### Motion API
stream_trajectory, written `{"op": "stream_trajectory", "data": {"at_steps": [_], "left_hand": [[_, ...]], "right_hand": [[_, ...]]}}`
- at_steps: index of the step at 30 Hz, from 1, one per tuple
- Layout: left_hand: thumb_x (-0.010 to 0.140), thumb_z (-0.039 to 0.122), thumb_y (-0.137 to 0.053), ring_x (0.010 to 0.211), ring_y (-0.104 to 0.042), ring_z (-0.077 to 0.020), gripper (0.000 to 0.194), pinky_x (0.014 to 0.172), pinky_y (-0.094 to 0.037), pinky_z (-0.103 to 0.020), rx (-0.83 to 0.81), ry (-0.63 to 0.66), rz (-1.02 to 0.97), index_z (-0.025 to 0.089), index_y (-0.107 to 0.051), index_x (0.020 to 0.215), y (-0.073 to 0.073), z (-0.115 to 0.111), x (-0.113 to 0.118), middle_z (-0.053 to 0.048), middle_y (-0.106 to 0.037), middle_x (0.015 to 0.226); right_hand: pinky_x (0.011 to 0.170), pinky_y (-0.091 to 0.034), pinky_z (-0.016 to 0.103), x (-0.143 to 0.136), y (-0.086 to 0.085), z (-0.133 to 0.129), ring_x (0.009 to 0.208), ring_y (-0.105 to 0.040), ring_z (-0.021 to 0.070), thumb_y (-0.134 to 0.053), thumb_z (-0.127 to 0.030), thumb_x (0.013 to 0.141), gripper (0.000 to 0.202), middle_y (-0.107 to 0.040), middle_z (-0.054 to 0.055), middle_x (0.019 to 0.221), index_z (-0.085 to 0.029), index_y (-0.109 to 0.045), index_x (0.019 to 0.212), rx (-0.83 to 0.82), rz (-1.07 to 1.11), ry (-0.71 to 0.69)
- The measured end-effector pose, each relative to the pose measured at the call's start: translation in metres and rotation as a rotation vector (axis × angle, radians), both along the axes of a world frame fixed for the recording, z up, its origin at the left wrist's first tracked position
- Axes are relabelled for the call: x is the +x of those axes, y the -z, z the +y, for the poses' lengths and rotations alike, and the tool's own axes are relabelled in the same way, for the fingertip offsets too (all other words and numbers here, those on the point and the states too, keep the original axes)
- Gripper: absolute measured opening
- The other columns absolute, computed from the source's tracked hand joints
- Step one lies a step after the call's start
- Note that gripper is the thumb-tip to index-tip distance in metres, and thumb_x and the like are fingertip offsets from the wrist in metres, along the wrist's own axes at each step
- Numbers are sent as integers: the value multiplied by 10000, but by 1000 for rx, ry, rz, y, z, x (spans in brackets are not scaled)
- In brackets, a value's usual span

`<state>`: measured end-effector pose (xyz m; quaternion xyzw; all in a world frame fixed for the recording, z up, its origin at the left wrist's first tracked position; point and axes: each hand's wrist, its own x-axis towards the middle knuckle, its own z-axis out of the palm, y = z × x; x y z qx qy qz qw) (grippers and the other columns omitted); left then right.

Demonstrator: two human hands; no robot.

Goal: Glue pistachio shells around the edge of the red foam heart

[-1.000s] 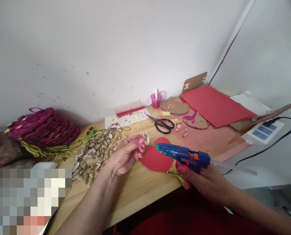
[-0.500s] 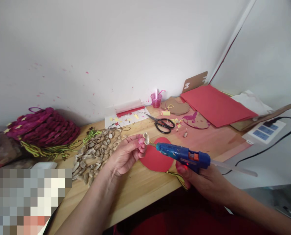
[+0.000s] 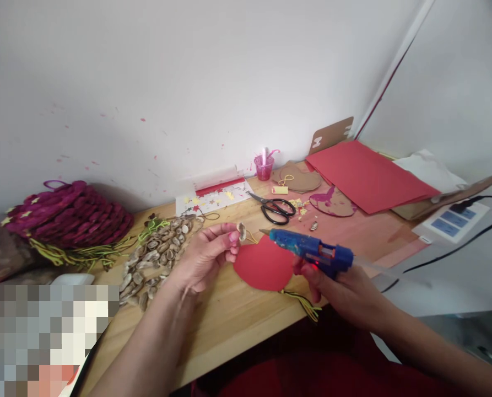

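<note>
My left hand [image 3: 210, 255] pinches a peanut shell half [image 3: 241, 231] between thumb and fingertips, above the table. Wrapped round a blue hot glue gun [image 3: 307, 247] is my right hand [image 3: 332, 286]; the gun's nozzle points left toward the shell, with a gap between them. A glue stick [image 3: 394, 271] sticks out of its back, and a small red light glows. Below both hands lies a red paper circle [image 3: 264, 267] with a yellow-green tassel [image 3: 306, 303] at its lower edge. Left of my left hand, many peanut shell halves [image 3: 157, 262] are spread on the wood.
Black scissors [image 3: 277, 210] lie behind the circle, near a cup of pink paint [image 3: 264, 167] and cardboard pieces [image 3: 298, 179]. Red paper sheets [image 3: 369, 176] and a power strip [image 3: 452, 223] with a black cable are at right. A purple shell-covered craft [image 3: 70, 215] stands left.
The glue gun's nozzle has drawn away from the peanut shell, leaving a wider gap. My left hand has shifted slightly left with the shell still pinched.
</note>
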<state>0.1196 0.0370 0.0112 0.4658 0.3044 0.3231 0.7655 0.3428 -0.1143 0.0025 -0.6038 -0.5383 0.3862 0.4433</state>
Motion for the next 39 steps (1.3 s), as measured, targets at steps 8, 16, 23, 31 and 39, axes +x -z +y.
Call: {"op": "stream_trajectory", "data": {"at_steps": [8, 16, 23, 31, 39], "left_hand": [[839, 180, -700, 641, -553, -90, 60, 561, -456, -201, 1004, -34, 627, 187, -739, 884, 10, -2, -6, -6, -626, 788], [913, 138, -634, 754, -606, -114, 129, 672, -484, -234, 1272, -4, 795, 203, -695, 1006, 25, -7, 2, -19, -625, 920], [908, 147, -645, 715, -594, -120, 99, 649, -470, -245, 1303, -21, 828, 192, -683, 987, 31, -8, 7, -7, -605, 869], [967, 186, -578, 741, -607, -132, 102, 687, -486, -263, 1290, 37, 896, 197, -669, 1013, 33, -9, 9, -14, -591, 882], [992, 219, -553, 735, -610, -122, 124, 672, -487, -256, 1264, 43, 906, 213, -653, 1065, 35, -9, 10, -14, -605, 909]], "right_hand": [[399, -391, 178, 8, 1, 26, 595, -615, 108, -695, -507, 886, 328, -647, -4, 804, -243, -681, 1079, -183, 576, 67], [633, -541, 236, 9, 11, 46, 795, -685, 147, -732, -467, 873, 276, -742, 40, 938, -238, -763, 1024, -172, 601, 46], [742, -543, 284, 8, 25, 50, 744, -678, 138, -786, -518, 800, 339, -773, 34, 926, -236, -781, 988, -265, 609, 108], [791, -596, 332, 3, 18, 48, 835, -686, 176, -783, -551, 781, 380, -767, 42, 1011, -247, -757, 1007, -272, 510, 94], [819, -608, 367, 4, 17, 45, 876, -687, 203, -719, -545, 845, 354, -756, 49, 1050, -269, -745, 1065, -276, 426, 48]]}}
